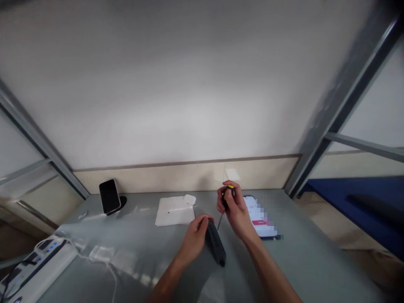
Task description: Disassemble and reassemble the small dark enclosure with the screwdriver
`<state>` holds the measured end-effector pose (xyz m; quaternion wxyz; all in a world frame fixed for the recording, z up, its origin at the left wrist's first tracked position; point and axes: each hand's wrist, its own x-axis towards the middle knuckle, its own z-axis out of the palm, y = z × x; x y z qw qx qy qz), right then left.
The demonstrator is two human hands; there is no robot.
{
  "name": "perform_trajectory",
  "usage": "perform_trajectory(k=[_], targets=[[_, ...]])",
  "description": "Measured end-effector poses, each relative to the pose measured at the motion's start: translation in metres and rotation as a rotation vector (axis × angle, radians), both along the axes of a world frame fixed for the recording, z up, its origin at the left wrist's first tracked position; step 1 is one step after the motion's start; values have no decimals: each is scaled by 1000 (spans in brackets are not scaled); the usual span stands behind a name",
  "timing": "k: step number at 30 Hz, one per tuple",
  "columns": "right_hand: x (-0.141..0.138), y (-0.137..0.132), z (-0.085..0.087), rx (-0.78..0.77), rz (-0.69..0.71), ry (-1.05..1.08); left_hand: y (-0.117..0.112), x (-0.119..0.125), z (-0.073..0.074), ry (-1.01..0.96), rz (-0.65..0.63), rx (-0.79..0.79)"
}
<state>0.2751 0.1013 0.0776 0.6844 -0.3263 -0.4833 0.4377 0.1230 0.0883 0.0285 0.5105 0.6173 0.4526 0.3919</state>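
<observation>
My left hand (196, 235) is closed around the upper end of a long dark object (216, 245) with a row of ridges or slots along it; I cannot make out its kind. In my right hand (235, 210) is a screwdriver (225, 197) with a black and yellow handle, its thin shaft slanting down. The tip is close to the dark object's right side; whether it touches cannot be seen. White paper (173, 211) lies beyond my left hand, with a small white piece (190, 199) at its corner. Beside my right wrist is a lit phone (257, 219), partly blurred.
A dark-screened device on a stand (110, 197) is at the back left. A white power strip (42, 269) with blue lights and cables lies at the left front. Metal frame posts (331, 113) and a wall panel (189, 88) bound the grey table (151, 256).
</observation>
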Motion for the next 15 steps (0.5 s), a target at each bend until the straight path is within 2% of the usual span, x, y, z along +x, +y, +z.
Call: perform_trajectory(k=[4,9,15], targets=[[3,1,0,14,-51,14,5,19,-6,-79,-74,-83],[2,0,2,22,-149,-11,3,20,-13,-106,-102,-182],[-4,-1,-2,25,-76,2,1,14,-6,-125,-190,-141]])
